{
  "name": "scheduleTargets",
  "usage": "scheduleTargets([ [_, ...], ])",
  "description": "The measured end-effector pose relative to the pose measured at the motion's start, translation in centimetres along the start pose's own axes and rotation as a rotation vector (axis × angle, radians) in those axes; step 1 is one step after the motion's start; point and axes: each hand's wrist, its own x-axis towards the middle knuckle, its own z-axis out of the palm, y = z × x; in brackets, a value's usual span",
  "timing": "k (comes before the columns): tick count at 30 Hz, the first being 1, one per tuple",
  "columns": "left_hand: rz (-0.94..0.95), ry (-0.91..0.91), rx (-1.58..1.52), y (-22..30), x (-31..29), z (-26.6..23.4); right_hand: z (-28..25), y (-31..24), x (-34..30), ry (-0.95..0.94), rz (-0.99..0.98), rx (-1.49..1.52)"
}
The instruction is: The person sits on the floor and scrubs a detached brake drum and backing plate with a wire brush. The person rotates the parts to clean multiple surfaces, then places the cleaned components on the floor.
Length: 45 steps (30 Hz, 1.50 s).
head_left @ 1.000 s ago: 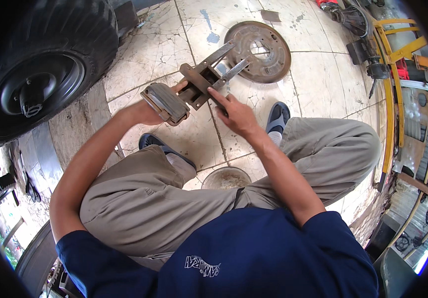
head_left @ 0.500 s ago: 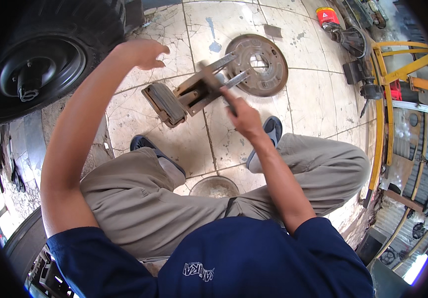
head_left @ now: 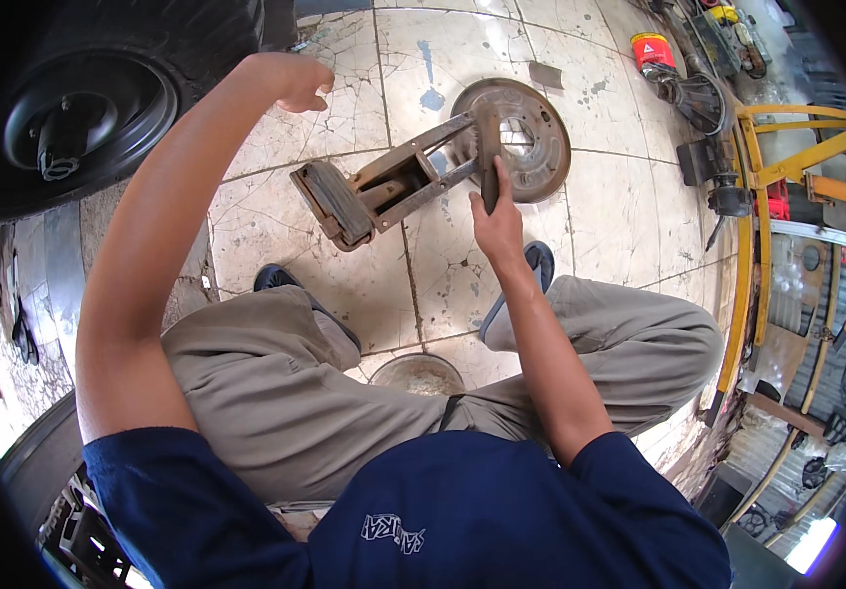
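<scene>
My right hand (head_left: 498, 224) is closed around the dark handle of a long, flat brown tool (head_left: 489, 147); its exact kind is unclear. The tool's far end lies over the arms of a rusty metal frame (head_left: 395, 188). This frame has an open box-like middle and a grey ribbed block (head_left: 332, 201) at its left end. Beneath its right end sits a round rusty metal plate (head_left: 545, 147) with a hole in the centre. Off to the left, my left hand (head_left: 300, 82) hovers with loosely bent, parted fingers and nothing visible in it.
A large black tyre and wheel (head_left: 89, 118) stand at the left. Between my feet is a round shallow bowl (head_left: 418, 375). To the right are a yellow metal frame (head_left: 766, 177), a red can (head_left: 653, 51) and metal parts. A small brown piece (head_left: 545, 75) lies on the tiled floor.
My right hand has moved the tool right and away from me, from the frame's middle to its arms over the round plate. My left hand has shifted slightly farther away.
</scene>
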Motion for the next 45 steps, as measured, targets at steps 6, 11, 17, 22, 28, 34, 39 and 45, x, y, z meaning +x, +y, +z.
scheduleTargets([
  [6,-0.038,0.074,-0.042,-2.5,-0.5,0.4,0.1,0.1,-0.4,-0.37,-0.354,-0.143],
  [11,-0.105,0.124,-0.083,-7.3,0.2,1.5,0.9,0.3,-0.2,-0.055,-0.118,0.06],
  [17,-0.14,0.143,-0.066,-7.7,-1.0,0.7,0.1,1.2,-0.2,-0.277,-0.367,0.022],
  [22,-0.155,0.094,-0.027,-6.8,-0.8,0.4,0.9,0.7,0.4,0.011,-0.145,0.129],
  [28,-0.204,0.053,0.073,-5.3,-0.9,-0.5,0.0,0.6,-0.9,-0.225,-0.396,-0.068],
  [34,-0.14,0.111,0.037,-5.3,-0.6,0.5,0.2,0.1,-1.4,-0.238,-0.432,-0.144],
  [39,-0.122,0.036,0.002,-2.8,-1.3,-1.5,-0.5,1.6,-0.5,-0.125,-0.415,-0.087],
  [45,-0.087,0.076,0.068,-5.7,-0.2,1.2,-0.7,-1.0,-0.8,-0.313,-0.37,-0.135],
])
